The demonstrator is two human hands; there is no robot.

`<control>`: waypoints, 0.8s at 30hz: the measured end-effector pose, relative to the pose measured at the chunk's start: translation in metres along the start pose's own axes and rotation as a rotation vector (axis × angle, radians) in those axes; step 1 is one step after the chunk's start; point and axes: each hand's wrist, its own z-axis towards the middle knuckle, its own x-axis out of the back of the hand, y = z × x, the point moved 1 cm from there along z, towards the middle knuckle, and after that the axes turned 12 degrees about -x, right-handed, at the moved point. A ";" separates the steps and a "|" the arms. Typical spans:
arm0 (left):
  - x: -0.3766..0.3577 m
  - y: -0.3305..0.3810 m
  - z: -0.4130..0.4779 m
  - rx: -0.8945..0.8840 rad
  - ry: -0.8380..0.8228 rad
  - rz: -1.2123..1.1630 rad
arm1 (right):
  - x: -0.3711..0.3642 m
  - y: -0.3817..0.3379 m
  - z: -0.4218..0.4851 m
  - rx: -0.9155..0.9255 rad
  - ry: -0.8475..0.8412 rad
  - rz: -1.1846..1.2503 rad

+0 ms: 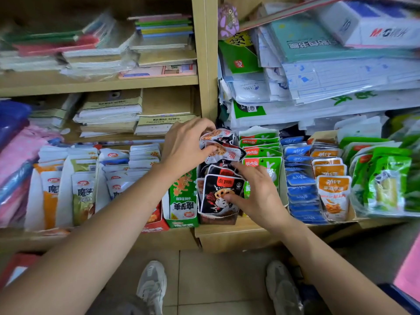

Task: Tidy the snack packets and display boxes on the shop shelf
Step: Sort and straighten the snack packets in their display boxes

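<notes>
A torn display box [219, 218] in the middle of the low shelf holds black snack packets [221, 193] with a cartoon face. My left hand [184, 146] grips a bunch of crumpled black-and-white packets [223, 146] at the back of that box. My right hand [256, 192] rests on the front packet, thumb pressing its face and fingers reaching behind the row. A green display box [183, 198] stands just left of it. Rows of green packets [261, 153] sit just right.
White and orange packets [68, 189] fill boxes on the left. Blue packets [300, 183], orange packets [330, 178] and green bags [381, 183] line the right. Stacked exercise books [109, 112] and paper bundles [318, 76] fill the shelves above. My feet stand on the tiled floor [216, 280].
</notes>
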 end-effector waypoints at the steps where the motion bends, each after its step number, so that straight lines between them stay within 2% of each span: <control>1: -0.001 0.000 0.001 -0.010 -0.006 0.009 | 0.001 0.000 -0.001 0.044 -0.030 -0.015; 6: -0.003 -0.004 -0.001 -0.112 -0.008 0.080 | 0.007 0.002 -0.018 0.203 -0.146 -0.111; 10: -0.010 -0.005 -0.006 -0.419 0.023 0.142 | 0.010 0.003 -0.022 0.197 -0.168 -0.069; 13: -0.014 -0.009 -0.008 -0.543 -0.070 0.122 | 0.011 0.003 -0.024 0.193 -0.176 -0.086; 18: -0.013 -0.015 -0.012 -0.484 -0.174 0.004 | 0.011 0.002 -0.022 0.188 -0.176 -0.106; 24: -0.011 -0.006 -0.010 -0.269 -0.083 0.008 | 0.009 -0.004 -0.021 0.219 -0.194 -0.147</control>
